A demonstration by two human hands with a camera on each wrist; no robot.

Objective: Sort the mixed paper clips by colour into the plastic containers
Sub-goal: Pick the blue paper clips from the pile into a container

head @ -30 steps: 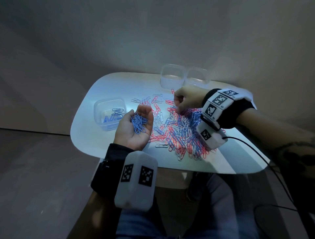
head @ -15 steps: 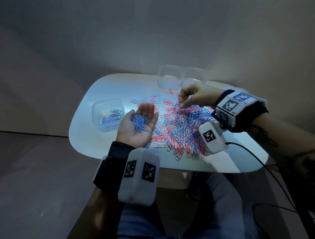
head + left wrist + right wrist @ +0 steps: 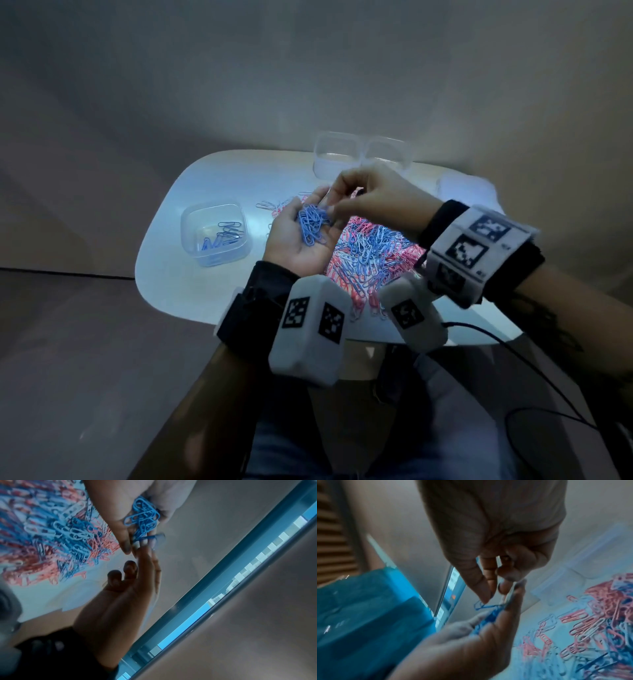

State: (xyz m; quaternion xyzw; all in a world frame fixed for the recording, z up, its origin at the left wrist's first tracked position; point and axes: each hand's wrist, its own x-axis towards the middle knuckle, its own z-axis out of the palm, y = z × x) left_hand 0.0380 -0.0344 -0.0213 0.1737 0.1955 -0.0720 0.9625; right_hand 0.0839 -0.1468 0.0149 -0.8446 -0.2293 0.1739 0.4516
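Note:
My left hand (image 3: pixel 297 247) lies palm up over the white table (image 3: pixel 212 178), and a bunch of blue paper clips (image 3: pixel 311 224) (image 3: pixel 144 516) rests on its nearly straight fingers. My right hand (image 3: pixel 342 202) hovers just above those fingertips. Its index finger and thumb pinch one blue clip (image 3: pixel 482 606) at the edge of the bunch. The mixed pile of blue, pink and white clips (image 3: pixel 370 253) spreads under and to the right of both hands. A clear plastic container (image 3: pixel 212 206) at the left holds several blue clips.
Two empty clear containers (image 3: pixel 337 150) (image 3: pixel 387 152) stand side by side at the table's far edge. A few loose clips (image 3: pixel 270 205) lie between the pile and the left container. A black cable (image 3: pixel 513 353) trails off the table's near right corner.
My right hand has left the far side of the pile and come left to the left hand's fingertips with a blue clip. The left hand has risen slightly, still carrying its bunch.

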